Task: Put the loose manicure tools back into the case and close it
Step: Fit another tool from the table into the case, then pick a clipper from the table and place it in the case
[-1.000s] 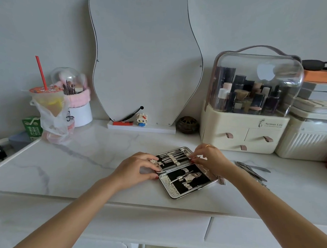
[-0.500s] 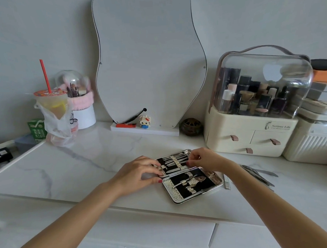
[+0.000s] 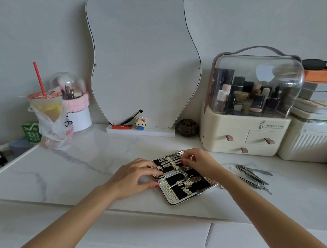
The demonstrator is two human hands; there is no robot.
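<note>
Here your manicure case (image 3: pixel 185 179) lies open on the marble tabletop (image 3: pixel 86 168), near its front edge. Your left hand (image 3: pixel 132 178) rests at the case's nine o'clock side, fingers spread and pressing its edge, grasping nothing. Your right hand (image 3: pixel 198 159) pinches at a tool in the far half. The loose tools (image 3: pixel 254 176) lie at three o'clock, apart from the case.

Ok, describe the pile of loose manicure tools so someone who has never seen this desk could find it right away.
Start at the cream cosmetics organiser with the clear domed lid on the white marble desk. On the desk in front of it, right of the open black-lined manicure case, lies a cluster of slim silver metal tools. Unlike the tools strapped inside the case, these lie loose and overlapping.
</note>
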